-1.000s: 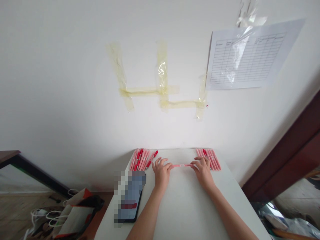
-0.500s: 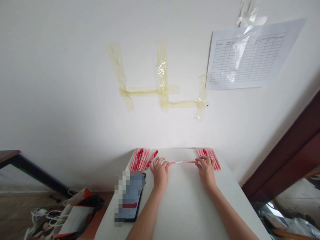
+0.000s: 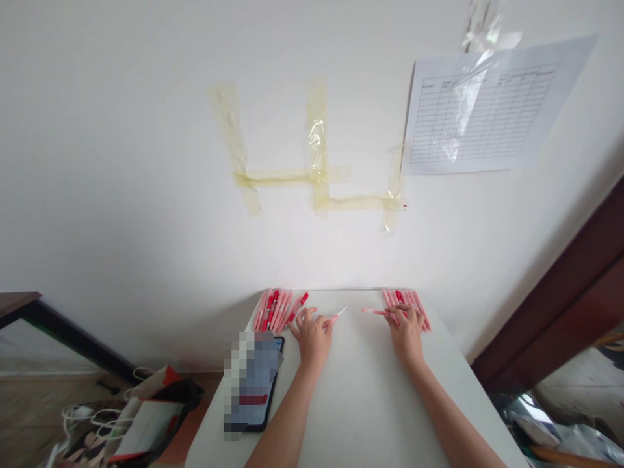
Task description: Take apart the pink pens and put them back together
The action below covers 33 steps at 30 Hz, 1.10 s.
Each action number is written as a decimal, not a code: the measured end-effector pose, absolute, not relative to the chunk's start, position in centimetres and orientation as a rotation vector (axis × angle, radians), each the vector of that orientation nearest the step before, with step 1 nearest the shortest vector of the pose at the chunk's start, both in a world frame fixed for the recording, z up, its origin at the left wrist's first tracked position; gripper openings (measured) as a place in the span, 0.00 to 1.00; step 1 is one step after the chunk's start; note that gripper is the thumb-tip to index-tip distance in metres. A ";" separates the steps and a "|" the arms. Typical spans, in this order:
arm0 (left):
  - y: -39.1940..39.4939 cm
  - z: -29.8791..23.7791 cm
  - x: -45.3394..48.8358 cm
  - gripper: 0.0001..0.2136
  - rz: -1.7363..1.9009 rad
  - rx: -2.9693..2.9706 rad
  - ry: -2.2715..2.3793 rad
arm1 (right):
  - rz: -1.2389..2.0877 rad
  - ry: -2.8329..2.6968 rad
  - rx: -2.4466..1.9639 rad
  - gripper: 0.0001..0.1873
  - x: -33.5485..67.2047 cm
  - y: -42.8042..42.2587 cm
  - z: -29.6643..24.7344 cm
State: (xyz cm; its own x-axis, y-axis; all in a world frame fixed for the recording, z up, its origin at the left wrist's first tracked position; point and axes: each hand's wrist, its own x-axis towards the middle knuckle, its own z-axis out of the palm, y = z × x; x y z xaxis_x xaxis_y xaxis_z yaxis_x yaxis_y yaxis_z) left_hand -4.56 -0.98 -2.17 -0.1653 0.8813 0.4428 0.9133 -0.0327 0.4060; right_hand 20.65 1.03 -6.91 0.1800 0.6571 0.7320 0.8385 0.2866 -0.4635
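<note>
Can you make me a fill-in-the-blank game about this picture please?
1. The right hand holds one pen piece, and the left hand holds another piece, whose thin end is ____.
2. On the table, a phone lies to the person's ____.
3. A sheet of paper is taped to the ____.
Missing words: white; left; wall.
</note>
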 end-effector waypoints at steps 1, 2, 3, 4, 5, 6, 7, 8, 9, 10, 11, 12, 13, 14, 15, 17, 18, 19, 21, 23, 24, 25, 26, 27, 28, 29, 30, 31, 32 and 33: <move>-1.0 -2.2 -4.5 0.06 -0.971 -1.993 -2.151 | -0.217 -1.546 -1.438 0.19 20.6 1.0 -6.9; -1.0 -2.2 -4.5 0.06 -0.963 -1.991 -2.154 | -0.211 -1.555 -1.442 0.19 20.6 1.0 -6.9; -1.0 -2.2 -4.5 0.05 -0.953 -1.990 -2.158 | -0.207 -1.564 -1.446 0.19 20.7 1.0 -6.9; -1.1 -2.2 -4.4 0.05 -0.943 -1.991 -2.161 | -0.204 -1.571 -1.447 0.19 20.7 1.0 -6.9; -1.1 -2.2 -4.4 0.05 -0.935 -1.993 -2.162 | -0.203 -1.577 -1.445 0.19 20.7 1.0 -6.8; -1.1 -2.2 -4.4 0.05 -0.930 -1.996 -2.162 | -0.203 -1.581 -1.441 0.19 20.7 1.1 -6.8; -1.1 -2.2 -4.4 0.05 -0.929 -1.998 -2.159 | -0.203 -1.586 -1.436 0.19 20.7 1.1 -6.9; -1.1 -2.2 -4.4 0.05 -0.931 -2.000 -2.157 | -0.204 -1.590 -1.432 0.19 20.7 1.1 -6.9; -1.1 -2.2 -4.4 0.05 -0.935 -2.000 -2.157 | -0.205 -1.594 -1.430 0.19 20.7 1.1 -6.9; -1.1 -2.3 -4.4 0.06 -0.941 -1.999 -2.160 | -0.205 -1.597 -1.428 0.19 20.7 1.1 -6.9; -1.0 -2.3 -4.4 0.06 -0.946 -1.998 -2.165 | -0.206 -1.599 -1.426 0.19 20.7 1.1 -7.0; -1.0 -2.3 -4.4 0.06 -0.950 -1.999 -2.168 | -0.205 -1.600 -1.424 0.19 20.7 1.1 -7.0; -1.0 -2.4 -4.4 0.06 -0.954 -2.000 -2.170 | -0.205 -1.600 -1.421 0.19 20.7 1.1 -7.0; -1.0 -2.4 -4.4 0.06 -0.957 -2.002 -2.171 | -0.205 -1.601 -1.417 0.19 20.7 1.1 -7.0; -1.0 -2.4 -4.4 0.06 -0.959 -2.004 -2.170 | -0.206 -1.603 -1.414 0.19 20.7 1.1 -7.0; -0.9 -2.4 -4.5 0.05 -0.965 -2.005 -2.172 | -0.211 -1.607 -1.404 0.17 20.6 1.0 -6.8; -1.0 -2.4 -4.5 0.05 -0.972 -2.005 -2.173 | -0.216 -1.609 -1.397 0.17 20.5 0.9 -6.7; -1.0 -2.4 -4.4 0.05 -0.982 -2.010 -2.168 | -0.222 -1.613 -1.389 0.16 20.4 0.9 -6.6; -1.1 -2.3 -4.4 0.05 -1.008 -2.061 -2.132 | -0.239 -1.626 -1.376 0.15 20.2 0.6 -6.3; -1.2 -2.3 -4.2 0.08 -1.027 -2.158 -2.070 | -0.255 -1.654 -1.363 0.13 19.9 0.4 -5.9; -1.3 -2.3 -4.0 0.09 -1.029 -2.211 -2.038 | -0.260 -1.672 -1.354 0.13 19.8 0.3 -5.7; -1.3 -2.3 -3.9 0.10 -1.024 -2.257 -2.011 | -0.264 -1.693 -1.345 0.13 19.6 0.1 -5.6; -1.4 -2.3 -3.7 0.09 -1.014 -2.294 -1.986 | -0.265 -1.716 -1.336 0.12 19.5 0.0 -5.4; -1.5 -2.3 -3.6 0.08 -1.001 -2.322 -1.965 | -0.263 -1.736 -1.326 0.12 19.4 -0.1 -5.3; -1.6 -2.3 -3.4 0.06 -0.986 -2.347 -1.947 | -0.259 -1.758 -1.317 0.12 19.2 -0.2 -5.2; -1.6 -2.3 -3.3 0.05 -0.970 -2.368 -1.935 | -0.252 -1.774 -1.311 0.12 19.1 -0.3 -5.1; -1.6 -2.3 -3.2 0.04 -0.954 -2.386 -1.933 | -0.243 -1.788 -1.308 0.12 19.0 -0.4 -5.0; -1.7 -2.4 -3.1 0.04 -0.939 -2.400 -1.939 | -0.235 -1.799 -1.307 0.12 19.0 -0.4 -5.0; -1.7 -2.4 -3.1 0.03 -0.927 -2.408 -1.953 | -0.228 -1.806 -1.308 0.12 18.9 -0.5 -4.9; -1.6 -2.4 -3.1 0.03 -0.917 -2.410 -1.968 | -0.224 -1.810 -1.310 0.12 18.9 -0.5 -4.9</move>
